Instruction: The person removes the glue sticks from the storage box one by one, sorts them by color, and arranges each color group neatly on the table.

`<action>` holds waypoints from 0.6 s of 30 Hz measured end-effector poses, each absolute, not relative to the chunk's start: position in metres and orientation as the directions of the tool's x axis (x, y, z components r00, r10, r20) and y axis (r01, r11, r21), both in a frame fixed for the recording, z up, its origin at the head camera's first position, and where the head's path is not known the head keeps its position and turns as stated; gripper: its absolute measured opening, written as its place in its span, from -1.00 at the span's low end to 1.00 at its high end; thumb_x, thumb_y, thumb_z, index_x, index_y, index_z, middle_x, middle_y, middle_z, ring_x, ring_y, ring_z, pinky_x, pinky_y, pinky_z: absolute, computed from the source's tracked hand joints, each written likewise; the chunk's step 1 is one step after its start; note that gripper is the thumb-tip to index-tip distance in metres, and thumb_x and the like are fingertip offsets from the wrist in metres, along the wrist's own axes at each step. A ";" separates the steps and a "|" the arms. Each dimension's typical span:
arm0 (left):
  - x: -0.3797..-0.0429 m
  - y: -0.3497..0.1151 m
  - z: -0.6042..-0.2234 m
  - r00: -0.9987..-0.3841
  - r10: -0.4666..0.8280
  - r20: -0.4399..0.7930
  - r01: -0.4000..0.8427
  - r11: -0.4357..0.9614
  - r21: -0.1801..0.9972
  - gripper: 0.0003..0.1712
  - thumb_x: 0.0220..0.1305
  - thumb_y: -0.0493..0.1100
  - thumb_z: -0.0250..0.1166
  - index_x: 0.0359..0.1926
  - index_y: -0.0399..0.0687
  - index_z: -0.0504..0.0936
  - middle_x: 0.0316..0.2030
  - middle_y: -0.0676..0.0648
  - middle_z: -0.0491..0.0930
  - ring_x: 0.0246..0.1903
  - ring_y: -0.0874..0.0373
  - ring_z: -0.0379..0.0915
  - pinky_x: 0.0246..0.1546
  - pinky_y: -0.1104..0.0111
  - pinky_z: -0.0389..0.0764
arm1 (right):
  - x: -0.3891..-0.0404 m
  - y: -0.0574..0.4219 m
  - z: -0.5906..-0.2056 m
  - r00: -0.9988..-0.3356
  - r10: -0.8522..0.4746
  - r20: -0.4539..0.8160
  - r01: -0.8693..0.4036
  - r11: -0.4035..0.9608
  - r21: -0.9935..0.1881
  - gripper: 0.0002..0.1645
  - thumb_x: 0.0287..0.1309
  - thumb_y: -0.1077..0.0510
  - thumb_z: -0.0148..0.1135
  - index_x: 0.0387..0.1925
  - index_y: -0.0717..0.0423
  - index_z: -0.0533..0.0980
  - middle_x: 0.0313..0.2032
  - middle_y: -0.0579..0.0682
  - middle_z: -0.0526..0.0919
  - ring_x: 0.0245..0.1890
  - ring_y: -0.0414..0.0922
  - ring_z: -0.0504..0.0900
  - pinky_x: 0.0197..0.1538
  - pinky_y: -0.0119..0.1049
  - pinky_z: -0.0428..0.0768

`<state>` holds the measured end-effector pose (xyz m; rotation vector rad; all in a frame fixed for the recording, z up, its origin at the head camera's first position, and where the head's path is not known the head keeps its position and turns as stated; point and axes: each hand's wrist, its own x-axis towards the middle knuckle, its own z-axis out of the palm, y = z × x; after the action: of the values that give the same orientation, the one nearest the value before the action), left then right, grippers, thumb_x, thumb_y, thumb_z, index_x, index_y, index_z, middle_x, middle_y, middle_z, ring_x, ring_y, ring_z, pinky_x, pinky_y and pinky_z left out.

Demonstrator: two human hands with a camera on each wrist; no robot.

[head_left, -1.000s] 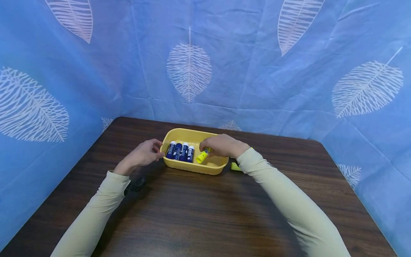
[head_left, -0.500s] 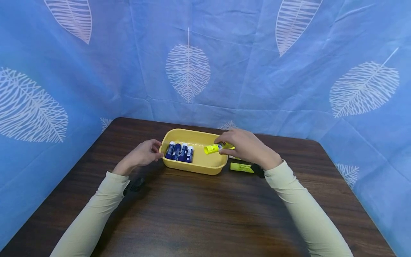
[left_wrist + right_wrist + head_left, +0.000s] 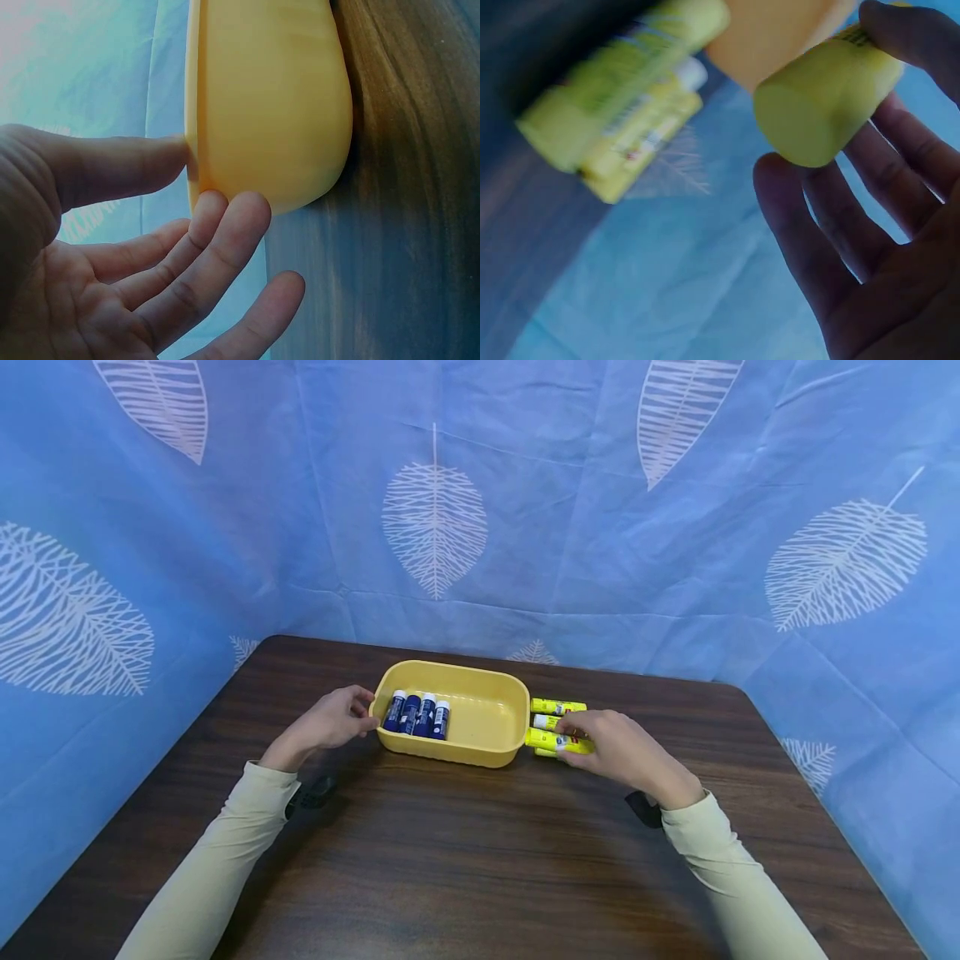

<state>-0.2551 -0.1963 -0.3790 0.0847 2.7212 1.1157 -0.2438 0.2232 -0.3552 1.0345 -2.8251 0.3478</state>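
A yellow plastic basket [image 3: 480,755] stands on the table. Inside, at its left end, lie several dark blue glue sticks [image 3: 423,717], most with white caps. My left hand [image 3: 330,722] holds the basket's left end, thumb at the rim [image 3: 192,97] and fingertips against the outer wall. Just right of the basket, my right hand [image 3: 618,752] pinches a yellow glue stick [image 3: 547,741] between thumb and fingers. Its round end [image 3: 791,124] faces the right wrist camera. Under and behind it lie other yellow glue sticks [image 3: 558,706], partly hidden by the hand.
The dark wooden table [image 3: 465,843] extends in front of the basket. A blue cloth [image 3: 540,527] with white leaf prints hangs behind the table and along both sides.
My right hand has lifted the yellow glue stick out of the basket and carried it right, over the other yellow ones. My left hand has stayed at the basket's end.
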 end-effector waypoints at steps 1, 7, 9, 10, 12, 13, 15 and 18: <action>-0.255 -0.196 -0.379 -0.979 0.127 -0.161 -0.023 0.713 0.700 -0.48 0.45 -0.21 0.25 0.31 -0.36 0.37 -0.09 -0.28 0.59 -0.18 -0.11 0.57 -0.16 0.19 0.60 | -0.244 0.226 -0.360 -0.761 -0.626 0.172 -0.649 0.741 -0.175 -0.68 0.16 0.05 0.51 -0.07 0.02 0.68 -0.19 -0.13 0.73 -0.26 -0.23 0.65 -0.18 -0.17 0.64; -0.255 -0.197 -0.380 -0.979 0.133 -0.157 -0.015 0.714 0.700 -0.48 0.45 -0.21 0.25 0.31 -0.35 0.37 -0.10 -0.27 0.60 -0.21 -0.07 0.56 -0.20 0.23 0.57 | -0.244 0.242 -0.383 -0.791 -0.600 0.122 -0.612 0.770 -0.180 -0.71 0.12 0.06 0.54 -0.13 0.01 0.68 -0.24 -0.16 0.70 -0.26 -0.22 0.65 -0.18 -0.17 0.64; -0.256 -0.197 -0.380 -0.978 0.134 -0.157 -0.014 0.715 0.699 -0.48 0.45 -0.21 0.24 0.32 -0.35 0.37 -0.10 -0.27 0.60 -0.21 -0.07 0.56 -0.22 0.25 0.56 | -0.245 0.245 -0.388 -0.798 -0.592 0.111 -0.602 0.779 -0.176 -0.71 0.12 0.07 0.53 -0.13 0.02 0.67 -0.24 -0.15 0.71 -0.25 -0.21 0.65 -0.18 -0.16 0.65; -0.256 -0.197 -0.380 -0.979 0.132 -0.157 -0.016 0.716 0.698 -0.48 0.45 -0.21 0.24 0.32 -0.35 0.37 -0.10 -0.27 0.60 -0.21 -0.07 0.56 -0.22 0.25 0.55 | -0.246 0.246 -0.391 -0.803 -0.586 0.105 -0.595 0.785 -0.170 -0.71 0.12 0.06 0.53 -0.13 0.02 0.67 -0.24 -0.15 0.71 -0.25 -0.21 0.66 -0.18 -0.16 0.65; -0.256 -0.198 -0.380 -0.979 0.131 -0.156 -0.015 0.716 0.697 -0.48 0.45 -0.21 0.24 0.32 -0.35 0.37 -0.10 -0.27 0.60 -0.20 -0.07 0.57 -0.22 0.24 0.56 | -0.248 0.248 -0.395 -0.808 -0.581 0.092 -0.588 0.794 -0.152 -0.71 0.13 0.05 0.53 -0.13 -0.01 0.67 -0.24 -0.16 0.71 -0.26 -0.22 0.66 -0.20 -0.17 0.65; -0.255 -0.198 -0.380 -0.979 0.133 -0.155 -0.013 0.717 0.697 -0.48 0.45 -0.21 0.25 0.32 -0.36 0.37 -0.09 -0.28 0.60 -0.20 -0.08 0.57 -0.22 0.24 0.56 | -0.249 0.248 -0.398 -0.809 -0.582 0.086 -0.588 0.796 -0.143 -0.72 0.13 0.04 0.53 -0.14 -0.02 0.67 -0.25 -0.17 0.71 -0.26 -0.22 0.66 -0.21 -0.18 0.65; -0.255 -0.198 -0.380 -0.979 0.135 -0.152 -0.011 0.715 0.699 -0.47 0.45 -0.21 0.25 0.32 -0.36 0.37 -0.09 -0.29 0.60 -0.20 -0.08 0.58 -0.20 0.23 0.58 | -0.250 0.247 -0.401 -0.809 -0.583 0.075 -0.588 0.799 -0.125 -0.73 0.13 0.02 0.52 -0.14 -0.04 0.68 -0.25 -0.18 0.71 -0.26 -0.24 0.66 -0.22 -0.20 0.65; -0.255 -0.198 -0.381 -0.979 0.141 -0.149 -0.004 0.712 0.703 -0.46 0.45 -0.22 0.25 0.33 -0.38 0.37 -0.08 -0.29 0.59 -0.19 -0.09 0.58 -0.19 0.22 0.59 | -0.252 0.245 -0.404 -0.807 -0.587 0.065 -0.590 0.799 -0.116 -0.74 0.14 0.02 0.52 -0.14 -0.06 0.69 -0.24 -0.18 0.72 -0.27 -0.25 0.66 -0.23 -0.21 0.64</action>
<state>-0.2552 -0.1979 -0.3806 0.1101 2.7261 1.1196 -0.2520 0.2455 -0.4042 0.9670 -2.9549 0.2038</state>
